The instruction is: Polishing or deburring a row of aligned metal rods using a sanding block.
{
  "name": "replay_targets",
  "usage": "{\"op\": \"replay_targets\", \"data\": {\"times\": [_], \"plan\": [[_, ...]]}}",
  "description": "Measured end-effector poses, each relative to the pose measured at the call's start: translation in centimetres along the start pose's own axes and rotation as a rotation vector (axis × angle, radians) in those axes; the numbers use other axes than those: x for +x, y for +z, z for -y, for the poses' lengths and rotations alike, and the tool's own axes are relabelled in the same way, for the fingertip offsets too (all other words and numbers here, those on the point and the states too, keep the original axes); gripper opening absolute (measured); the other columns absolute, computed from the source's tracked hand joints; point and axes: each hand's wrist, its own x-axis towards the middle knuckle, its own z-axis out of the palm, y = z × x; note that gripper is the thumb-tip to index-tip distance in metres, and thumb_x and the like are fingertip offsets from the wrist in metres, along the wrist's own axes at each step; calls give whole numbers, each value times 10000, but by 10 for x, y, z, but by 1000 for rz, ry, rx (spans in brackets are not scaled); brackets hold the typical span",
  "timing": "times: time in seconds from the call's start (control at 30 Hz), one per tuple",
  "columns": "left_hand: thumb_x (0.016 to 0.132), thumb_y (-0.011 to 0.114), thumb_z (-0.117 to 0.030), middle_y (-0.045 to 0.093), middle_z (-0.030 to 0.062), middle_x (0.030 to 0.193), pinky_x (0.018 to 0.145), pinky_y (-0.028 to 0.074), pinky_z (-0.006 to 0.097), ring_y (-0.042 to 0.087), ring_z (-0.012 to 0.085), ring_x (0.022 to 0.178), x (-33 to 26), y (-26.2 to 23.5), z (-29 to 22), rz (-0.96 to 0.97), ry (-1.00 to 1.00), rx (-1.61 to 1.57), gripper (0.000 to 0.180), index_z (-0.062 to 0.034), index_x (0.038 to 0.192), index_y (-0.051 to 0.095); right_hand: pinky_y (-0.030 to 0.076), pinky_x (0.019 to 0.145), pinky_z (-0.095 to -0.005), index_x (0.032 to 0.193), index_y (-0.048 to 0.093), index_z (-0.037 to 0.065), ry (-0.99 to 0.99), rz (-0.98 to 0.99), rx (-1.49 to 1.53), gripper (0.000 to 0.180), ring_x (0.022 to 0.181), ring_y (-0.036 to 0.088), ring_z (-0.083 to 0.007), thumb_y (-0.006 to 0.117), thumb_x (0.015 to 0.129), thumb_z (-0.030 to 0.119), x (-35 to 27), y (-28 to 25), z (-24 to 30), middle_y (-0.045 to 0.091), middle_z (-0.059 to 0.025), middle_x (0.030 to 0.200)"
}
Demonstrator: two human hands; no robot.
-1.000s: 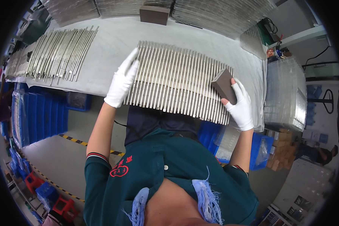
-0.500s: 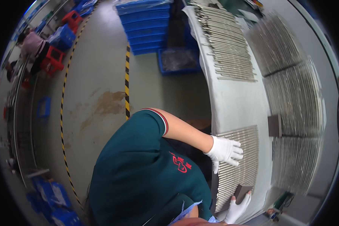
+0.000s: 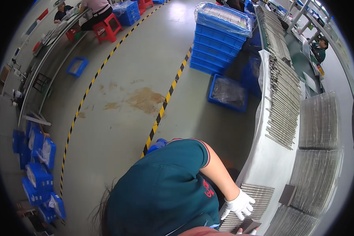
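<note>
My left hand [image 3: 240, 205], in a white glove, lies with fingers spread on a row of thin metal rods [image 3: 259, 193] set side by side on the white-covered table. Just below it, at the lower edge, my right hand [image 3: 252, 231] grips a dark brown rectangular block [image 3: 249, 225] against the rods. Only its fingertips show; the rest is cut off by the frame. A second dark block [image 3: 287, 195] rests on the table to the right of the rods.
Farther along the white cloth [image 3: 281, 161] lies another row of metal rods [image 3: 283, 114]. Clear-wrapped stacks of rods [image 3: 318, 177] line the table's right side. Blue crates [image 3: 216, 47] stand on the floor beyond the table. People sit by red stools [image 3: 107, 28] at the far left.
My view has swung, so the table and rods now appear lower and more of the room shows. My left hand stays spread on the rods, and my right hand still holds the block.
</note>
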Motion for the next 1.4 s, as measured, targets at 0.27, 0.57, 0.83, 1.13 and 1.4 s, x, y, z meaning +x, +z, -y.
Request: {"op": "replay_targets", "data": {"times": [0.27,0.57,0.83,1.13,1.4], "plan": [[626,607,-836,413,223,1469,1133,190,625,326,416,1389,8,6,-18,-53,122,-134,1050,-117,1384,503,276,1160,-419,1442,397,-8,1006,362,715,744,1371,385,-339,727,805,187,-197,-32,59,409,-184,1486],[775,650,-583,396,188,1496,1172,199,510,322,359,1413,-5,-40,-19,98,-35,-218,860,-97,1450,431,350,1114,-412,1412,458,13,1736,790,305,818,1310,459,-362,810,720,270,14,-112,115,487,-210,1414],[812,650,-530,456,155,1431,1151,259,491,370,324,1373,-1,-38,-26,96,50,-196,769,-81,1407,461,338,1093,-504,1400,484,100,1601,971,22,941,1307,399,-425,867,578,349,26,-150,128,383,-225,1471],[974,547,-412,423,169,1500,1172,261,410,359,308,1420,-60,-87,37,-219,-556,-821,650,-31,1475,386,264,1144,-529,1381,511,124,1731,1040,159,780,1309,431,-380,823,682,279,31,-161,127,452,-176,1428],[999,322,-608,184,246,1575,1228,114,390,144,305,1490,-26,-60,73,-653,-771,-1838,841,16,1534,142,335,1110,-515,1318,593,197,1719,951,166,626,1229,490,-397,795,726,210,19,-163,126,499,-144,1391]]}}
